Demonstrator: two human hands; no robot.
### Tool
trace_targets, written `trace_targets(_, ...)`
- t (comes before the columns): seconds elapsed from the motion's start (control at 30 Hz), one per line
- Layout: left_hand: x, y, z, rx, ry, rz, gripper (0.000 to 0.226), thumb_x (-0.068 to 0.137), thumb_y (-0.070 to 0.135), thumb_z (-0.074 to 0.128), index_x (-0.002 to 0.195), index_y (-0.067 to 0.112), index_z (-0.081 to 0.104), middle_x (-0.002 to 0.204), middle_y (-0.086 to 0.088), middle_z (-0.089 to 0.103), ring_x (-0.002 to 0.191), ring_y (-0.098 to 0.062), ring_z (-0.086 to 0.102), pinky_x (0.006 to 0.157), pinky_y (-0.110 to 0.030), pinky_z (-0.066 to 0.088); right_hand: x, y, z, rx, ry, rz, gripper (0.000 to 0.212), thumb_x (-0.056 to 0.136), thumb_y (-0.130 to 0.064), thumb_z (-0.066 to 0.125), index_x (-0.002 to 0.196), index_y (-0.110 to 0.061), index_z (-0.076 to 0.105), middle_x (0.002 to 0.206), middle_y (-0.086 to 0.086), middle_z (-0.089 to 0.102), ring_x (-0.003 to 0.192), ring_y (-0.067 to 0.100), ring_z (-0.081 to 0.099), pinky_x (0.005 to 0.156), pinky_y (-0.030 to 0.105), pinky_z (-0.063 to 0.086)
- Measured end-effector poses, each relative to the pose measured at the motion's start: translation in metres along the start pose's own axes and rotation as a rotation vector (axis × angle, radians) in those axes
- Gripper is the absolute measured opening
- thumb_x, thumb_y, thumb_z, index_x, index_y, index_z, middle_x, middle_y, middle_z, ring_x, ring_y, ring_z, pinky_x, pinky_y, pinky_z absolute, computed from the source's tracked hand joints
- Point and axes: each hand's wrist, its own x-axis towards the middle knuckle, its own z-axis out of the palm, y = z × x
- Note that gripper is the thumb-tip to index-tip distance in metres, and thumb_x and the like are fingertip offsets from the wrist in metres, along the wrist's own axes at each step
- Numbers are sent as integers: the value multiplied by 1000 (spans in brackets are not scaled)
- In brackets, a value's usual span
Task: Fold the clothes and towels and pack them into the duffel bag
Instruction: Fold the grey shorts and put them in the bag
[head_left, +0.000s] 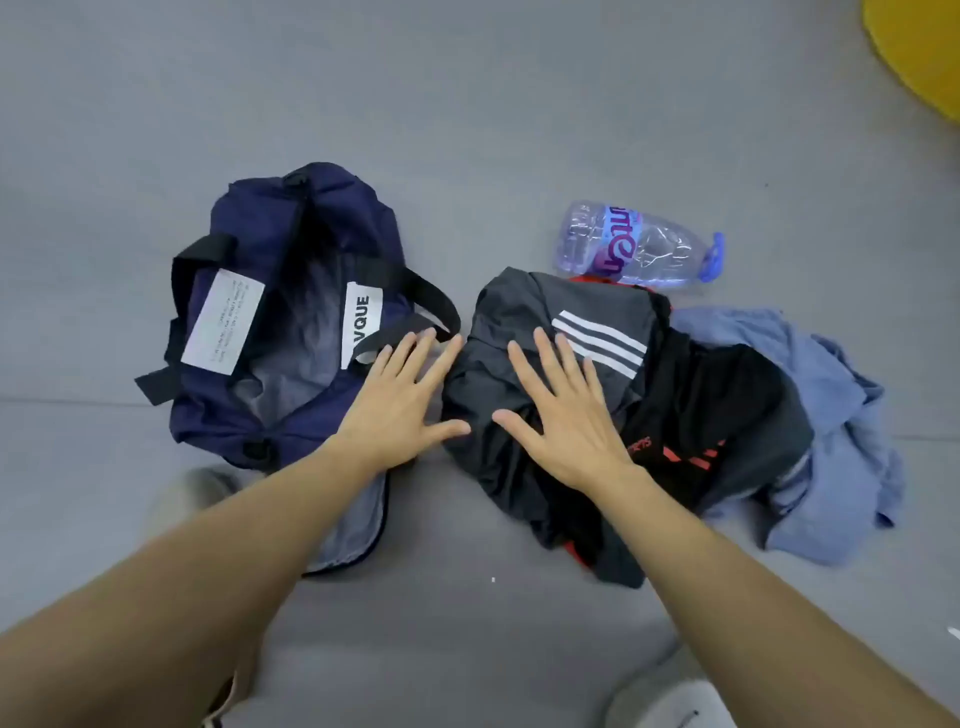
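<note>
A navy duffel bag lies open on the grey floor at the left, its black handles spread and a white label showing inside. To its right sits a heap of clothes: a dark grey garment with white stripes on top, a black garment with red print under it, and a crumpled light blue garment at the far right. My left hand is spread flat, fingers straight, over the bag's right edge beside the heap. My right hand lies flat with spread fingers on the dark grey garment.
A clear plastic water bottle with a blue cap lies on its side behind the clothes. A yellow object fills the top right corner. My shoes show at the bottom edge. Grey floor stretches beyond the bag.
</note>
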Motion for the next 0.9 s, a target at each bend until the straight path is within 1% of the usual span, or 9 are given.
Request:
trace_targets(0.07,10,-14,17,93,-12,14,105,82,88,34,157,35,-18,168,-10,-2,154,-33,-2,124,-53,5,13,0,23,-80,-17,-18,75,96,-74,21,157,-42,-9,165,-6,-20,151,17,-23,122,57,-1)
trace_targets(0.17,12,-36,46,185,-26,-19,110,78,92,30,157,33,-19,168,-10,-3,154,-34,-6,123,-56,0,28,4,59,-151,-55,0,77,93,-79,19,155,-45,-10,165,-8,-22,151,19,-24,119,62,-9)
trace_targets(0.27,3,-58,63,207,-74,-92,112,75,95,25,155,34,-24,168,-7,-6,154,-31,-13,122,-57,-7,35,16,83,-209,-87,38,79,91,-82,18,155,-46,-9,165,-8,-22,151,19,-24,116,64,-14)
trace_targets(0.37,-8,-79,71,249,-97,-121,111,71,98,13,153,34,-27,168,-5,-6,153,-31,-15,121,-57,-8,34,31,94,-218,-110,55,81,90,-83,19,156,-44,-7,166,-6,-19,151,20,-23,116,63,-16)
trace_targets(0.43,-11,-92,73,270,-71,-131,111,71,98,8,156,33,-20,169,-6,-1,154,-32,-11,122,-56,-7,34,41,95,-213,-98,51,81,90,-83,20,156,-45,-7,166,-6,-18,151,20,-22,116,62,-15)
trace_targets(0.53,-12,-114,70,280,-42,-167,111,72,98,11,159,33,-9,168,-6,8,154,-33,-3,121,-55,-5,40,52,95,-220,-83,58,81,90,-83,21,156,-46,-6,166,-6,-17,152,20,-21,117,63,-13)
trace_targets(0.7,-24,-153,62,253,-43,-229,109,72,98,16,158,36,-11,169,-4,4,154,-32,-5,121,-53,-7,45,74,90,-233,-56,80,80,91,-82,23,156,-45,-6,166,-6,-16,152,20,-21,117,65,-10)
trace_targets(0.83,-34,-174,59,261,-58,-190,110,73,97,19,160,33,0,168,-6,11,154,-34,0,121,-54,-3,44,101,79,-270,-57,110,80,91,-82,20,157,-44,-5,167,-5,-14,152,20,-21,117,67,-7)
trace_targets(0.9,-35,-175,60,270,-63,-180,109,74,96,19,161,32,1,168,-7,12,154,-34,1,121,-54,-3,42,111,76,-286,-70,125,81,89,-83,17,156,-44,-6,167,-6,-14,151,19,-21,117,67,-6)
